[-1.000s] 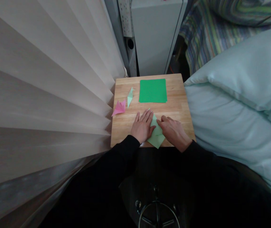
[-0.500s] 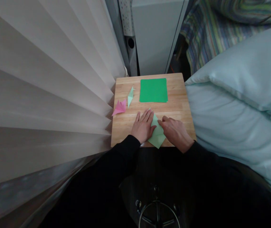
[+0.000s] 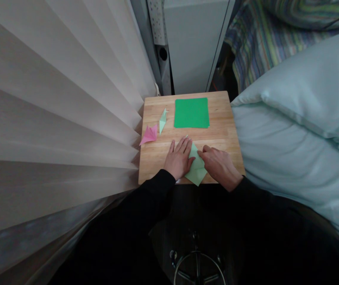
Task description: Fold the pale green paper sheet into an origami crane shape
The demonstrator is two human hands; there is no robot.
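Note:
A pale green folded paper (image 3: 197,169) lies at the near edge of a small wooden table (image 3: 223,132). My left hand (image 3: 179,159) lies flat on the paper's left part, fingers stretched out and together. My right hand (image 3: 219,165) rests on the paper's right side, its fingers curled and its fingertips pressing on the fold. Further back lies a stack of bright green square sheets (image 3: 191,113). A pale green folded figure (image 3: 162,120) and a pink folded figure (image 3: 149,134) sit at the table's left.
A pleated cream curtain (image 3: 56,118) hangs against the table's left edge. A pale blue duvet (image 3: 300,130) borders the right edge. A grey cabinet (image 3: 191,43) stands behind. A stool's metal ring (image 3: 198,269) shows below.
My right hand has slid slightly right and toward me along the paper since a second ago. Everything else stays put.

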